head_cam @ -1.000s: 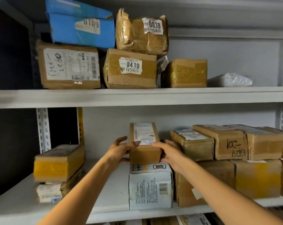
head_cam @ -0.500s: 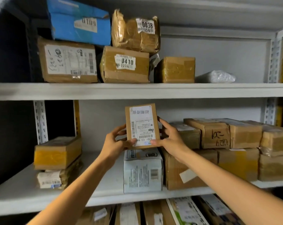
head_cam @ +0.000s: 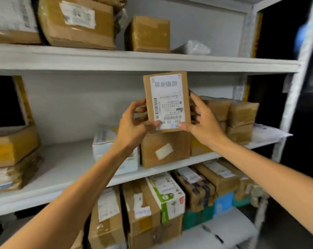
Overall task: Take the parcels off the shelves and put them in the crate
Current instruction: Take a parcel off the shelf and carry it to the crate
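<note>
A small flat brown parcel (head_cam: 167,101) with a white shipping label is held upright in front of the middle shelf (head_cam: 67,164). My left hand (head_cam: 134,125) grips its left edge, thumb on the label's bottom corner. My right hand (head_cam: 201,117) grips its right edge, thumb at the bottom. Below it on the shelf stand a white box (head_cam: 105,142) and a brown box (head_cam: 165,150). No crate is in view.
Several brown parcels sit on the top shelf (head_cam: 152,62), with a clear plastic bag (head_cam: 193,48) at its right. Stacked boxes (head_cam: 10,153) lie at the middle shelf's left, more parcels (head_cam: 240,115) at its right. The lower shelf is packed with boxes (head_cam: 168,196). A white upright (head_cam: 293,97) bounds the right.
Both hands lifted the small parcel off the white box and tilted it upright, label toward me. The view has swung left and down, so the lower shelf shows.
</note>
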